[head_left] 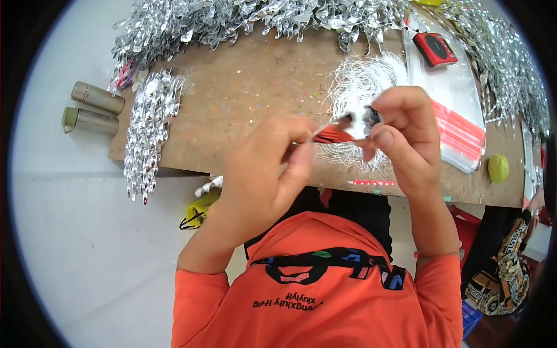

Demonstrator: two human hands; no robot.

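My left hand [270, 165] and my right hand [409, 136] are raised over the table's near side, fingers pinched. Between them stretches a shiny silver foil strip [335, 133], which mirrors orange and black. My left fingertips close on its left end. At its right end, a small dark glossy silver piece [371, 118] sits by my right thumb and forefinger; whether it is part of the strip I cannot tell. Behind the hands lies a loose bundle of white strings [362, 75], partly covered by them.
Silver foil strands [243, 20] line the table's [255, 75] far edge; a shorter bunch [152, 116] overhangs its left end beside two metal flasks [96, 110]. At right are clear plastic bags [458, 136], a red-black device [435, 49] and a yellow-green lump [498, 169]. A red dotted pencil-like stick [371, 182] lies near the front.
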